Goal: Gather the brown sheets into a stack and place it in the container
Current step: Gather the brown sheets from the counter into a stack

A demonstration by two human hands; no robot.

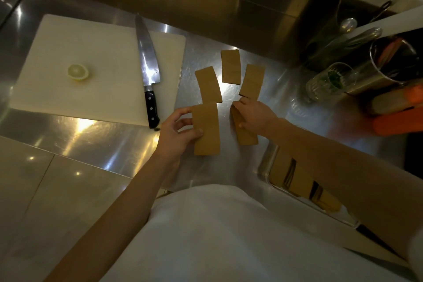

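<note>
Several brown sheets lie on the steel counter. My left hand (177, 131) grips one brown sheet (207, 129) by its left edge, thumb on top. My right hand (255, 117) rests on another brown sheet (246, 134), fingers curled over its upper end. Three more sheets lie flat beyond the hands: one (208, 84) at the left, one (231, 66) farthest back, one (251, 81) at the right, its near end touching my right fingertips. A steel container (264, 167) at the lower right holds more brown sheets (297, 181), partly hidden by my right forearm.
A white cutting board (96, 64) lies at the left with a lemon half (77, 72) and a large knife (147, 68) on it. At the right stand a glass with green leaves (329, 81), a metal cup (389, 64) and orange tools (398, 122).
</note>
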